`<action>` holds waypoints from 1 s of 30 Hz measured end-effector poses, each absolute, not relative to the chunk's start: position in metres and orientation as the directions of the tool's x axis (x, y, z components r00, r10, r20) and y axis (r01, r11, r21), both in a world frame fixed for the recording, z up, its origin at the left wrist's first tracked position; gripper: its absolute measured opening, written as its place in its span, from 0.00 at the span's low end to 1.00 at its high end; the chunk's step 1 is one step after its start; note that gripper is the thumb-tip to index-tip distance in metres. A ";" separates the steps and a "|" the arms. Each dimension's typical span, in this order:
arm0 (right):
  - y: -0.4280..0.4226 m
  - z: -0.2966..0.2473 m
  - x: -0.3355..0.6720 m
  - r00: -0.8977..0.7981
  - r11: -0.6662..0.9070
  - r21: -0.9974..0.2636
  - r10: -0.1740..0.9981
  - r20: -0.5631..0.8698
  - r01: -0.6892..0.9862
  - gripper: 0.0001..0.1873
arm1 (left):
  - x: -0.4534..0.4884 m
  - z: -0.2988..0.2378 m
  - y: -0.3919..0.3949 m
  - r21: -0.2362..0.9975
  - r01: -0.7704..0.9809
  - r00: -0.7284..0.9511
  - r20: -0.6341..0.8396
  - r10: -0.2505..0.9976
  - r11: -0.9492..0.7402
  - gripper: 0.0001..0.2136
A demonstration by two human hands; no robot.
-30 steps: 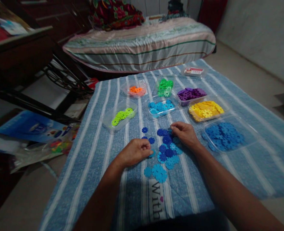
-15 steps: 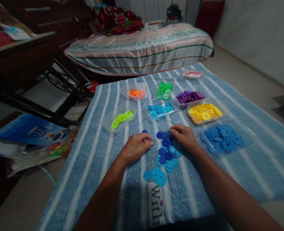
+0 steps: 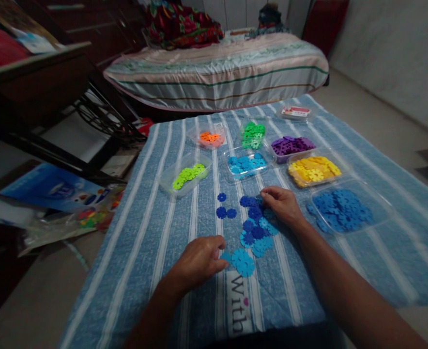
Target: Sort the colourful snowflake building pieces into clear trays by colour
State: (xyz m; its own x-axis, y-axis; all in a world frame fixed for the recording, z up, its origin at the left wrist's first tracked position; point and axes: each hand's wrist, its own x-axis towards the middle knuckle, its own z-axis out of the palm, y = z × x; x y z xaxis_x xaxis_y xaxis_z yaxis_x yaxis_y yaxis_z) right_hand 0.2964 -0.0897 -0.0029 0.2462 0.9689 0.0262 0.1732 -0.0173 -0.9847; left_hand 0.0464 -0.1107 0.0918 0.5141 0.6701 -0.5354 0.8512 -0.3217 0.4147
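My left hand (image 3: 201,259) is low over the cloth, thumb and fingers apart around the edge of a small light blue flower-shaped disc (image 3: 227,258). Just right of it lies a larger light blue disc (image 3: 243,262). My right hand (image 3: 282,206) rests at the upper right of a loose pile of dark and light blue discs (image 3: 258,232). Its thumb and forefinger are pinched together, and what they hold is hidden. Between the pile and the lime tub, three dark blue discs (image 3: 221,212) lie apart from the rest.
Clear plastic tubs hold lime discs (image 3: 188,175), orange discs (image 3: 210,137), green discs (image 3: 253,134), light blue discs (image 3: 246,164), purple discs (image 3: 293,146), yellow discs (image 3: 313,169) and blue discs (image 3: 341,209). A labelled container (image 3: 296,112) stands at the far edge of the striped cloth (image 3: 134,252).
My left hand has moved down toward me, from beside the dark blue discs to the small light blue disc. Two more dark blue discs now show where it was. My right hand stays by the pile.
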 end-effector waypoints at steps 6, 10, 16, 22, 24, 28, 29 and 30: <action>-0.090 0.002 0.295 0.246 0.000 -0.981 0.968 0.048 0.192 0.11 | 0.049 0.088 -0.111 0.377 0.849 0.526 -0.541 0.656 -0.370 0.03; -0.090 0.002 0.296 0.239 -0.002 -0.982 0.970 0.044 0.187 0.12 | 0.049 0.087 -0.112 0.379 0.839 0.543 -0.526 0.655 -0.391 0.03; -0.090 -0.001 0.298 0.236 -0.014 -0.982 0.971 0.032 0.190 0.11 | 0.049 0.090 -0.115 0.389 0.828 0.560 -0.542 0.627 -0.404 0.03; -0.090 -0.002 0.298 0.235 -0.005 -0.983 0.971 0.039 0.183 0.11 | 0.051 0.087 -0.118 0.360 0.850 0.526 -0.566 0.634 -0.384 0.03; -0.090 -0.002 0.298 0.233 -0.001 -0.982 0.971 0.044 0.189 0.11 | 0.051 0.086 -0.117 0.354 0.859 0.512 -0.574 0.639 -0.369 0.04; -0.090 -0.002 0.297 0.236 -0.006 -0.984 0.971 0.036 0.175 0.12 | 0.048 0.085 -0.116 0.408 0.855 0.514 -0.588 0.624 -0.320 0.06; -0.089 -0.001 0.297 0.238 -0.008 -0.984 0.971 0.034 0.175 0.12 | 0.046 0.084 -0.115 0.438 0.847 0.524 -0.591 0.613 -0.302 0.07; -0.089 -0.001 0.297 0.239 -0.010 -0.984 0.971 0.033 0.179 0.12 | 0.044 0.084 -0.114 0.470 0.837 0.535 -0.591 0.604 -0.281 0.07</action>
State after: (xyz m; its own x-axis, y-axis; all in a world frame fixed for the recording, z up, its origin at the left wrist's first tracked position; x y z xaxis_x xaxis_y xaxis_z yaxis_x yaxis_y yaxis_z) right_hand 0.2970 -0.0894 -0.0011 0.2387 0.9705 0.0331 0.1787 -0.0104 -0.9839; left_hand 0.0443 -0.1143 0.0839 0.5347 0.6043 -0.5907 0.8369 -0.2814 0.4695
